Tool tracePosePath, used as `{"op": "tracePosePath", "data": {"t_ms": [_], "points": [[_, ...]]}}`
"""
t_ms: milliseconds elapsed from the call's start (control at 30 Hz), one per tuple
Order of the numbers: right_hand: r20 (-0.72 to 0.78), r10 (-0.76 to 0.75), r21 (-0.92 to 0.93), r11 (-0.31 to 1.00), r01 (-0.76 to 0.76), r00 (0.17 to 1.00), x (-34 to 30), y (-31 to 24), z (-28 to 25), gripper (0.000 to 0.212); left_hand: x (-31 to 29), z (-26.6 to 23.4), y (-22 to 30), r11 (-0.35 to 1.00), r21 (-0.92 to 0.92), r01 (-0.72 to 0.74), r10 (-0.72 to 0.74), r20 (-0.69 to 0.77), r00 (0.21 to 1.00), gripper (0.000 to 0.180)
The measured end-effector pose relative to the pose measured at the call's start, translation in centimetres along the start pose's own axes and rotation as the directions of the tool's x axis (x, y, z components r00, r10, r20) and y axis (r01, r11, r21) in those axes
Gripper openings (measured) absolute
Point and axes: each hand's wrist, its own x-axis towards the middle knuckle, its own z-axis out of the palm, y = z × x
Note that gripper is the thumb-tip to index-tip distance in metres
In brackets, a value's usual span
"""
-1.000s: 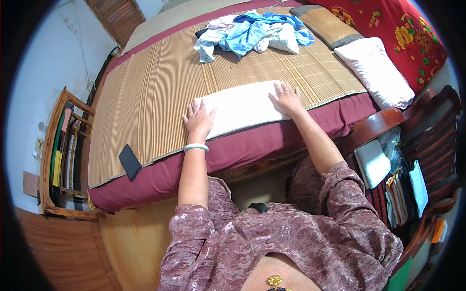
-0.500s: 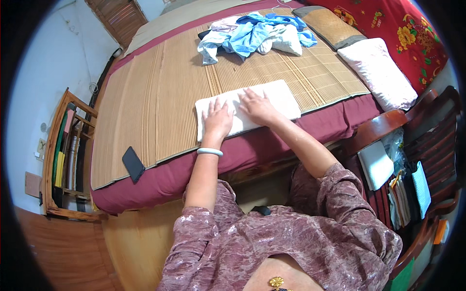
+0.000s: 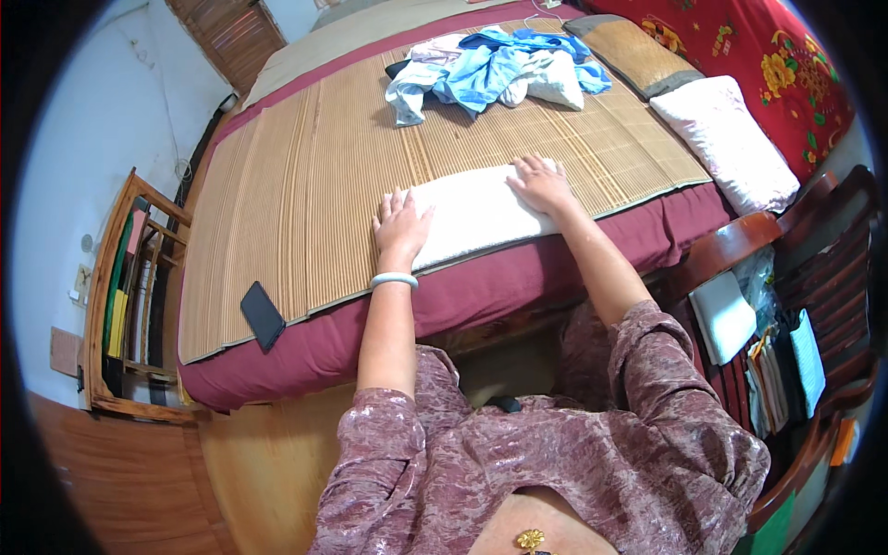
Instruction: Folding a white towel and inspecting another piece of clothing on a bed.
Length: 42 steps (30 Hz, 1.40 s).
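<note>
A white folded cloth, seemingly a towel (image 3: 478,211), lies flat near the front edge of the bamboo mat (image 3: 277,185) on the bed. My left hand (image 3: 400,228) rests on its left end with fingers spread, a pale bangle on the wrist. At its right end, my right hand (image 3: 542,184) lies palm down, fingers stretched out. Neither hand grips the cloth. Beyond it, toward the far side of the mat, sits a loose heap of blue, white and pale pink clothes (image 3: 490,76).
A dark phone (image 3: 263,316) lies at the mat's front left edge. Pillows (image 3: 726,141) line the right side. A dark wooden chair (image 3: 726,250) at the right holds folded cloths (image 3: 723,316). A wooden rack (image 3: 139,296) stands left of the bed.
My hands have moved apart, the left one to the cloth's left end and the right one to its right end. The view has shifted slightly.
</note>
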Motion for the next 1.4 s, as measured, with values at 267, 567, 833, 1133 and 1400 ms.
{"op": "tracePosePath", "data": {"t_ms": [267, 567, 833, 1133, 1400], "points": [[-0.098, 0.175, -0.069, 0.981, -0.183, 0.98, -1.2, 1.9, -0.8, 0.067, -1.2, -1.0, 1.1, 0.997, 0.063, 0.035, -0.035, -0.01, 0.999, 0.066], [0.023, -0.421, -0.04, 0.906, 0.422, 0.907, -5.2, -6.8, 1.4, 0.061, -2.2, 1.0, 3.9, 0.979, 0.096, -0.177, 0.178, 0.006, 0.984, 0.064], [0.008, -0.188, -0.045, 0.981, 0.188, 0.982, -3.4, -1.5, 0.7, 0.068, -1.5, 0.6, 2.0, 0.997, 0.058, -0.056, 0.058, -0.022, 0.998, 0.071], [-0.052, -0.019, -0.009, 1.0, 0.018, 0.998, -3.1, 3.5, -0.1, 0.067, -2.7, -0.1, 2.7, 0.997, 0.058, -0.049, 0.048, 0.017, 0.999, 0.072], [-0.229, -0.061, -0.078, 0.996, 0.044, 0.972, -1.5, 2.0, -0.8, 0.055, -4.7, -2.6, 4.6, 0.996, 0.053, -0.076, 0.063, 0.206, 0.976, 0.083]]}}
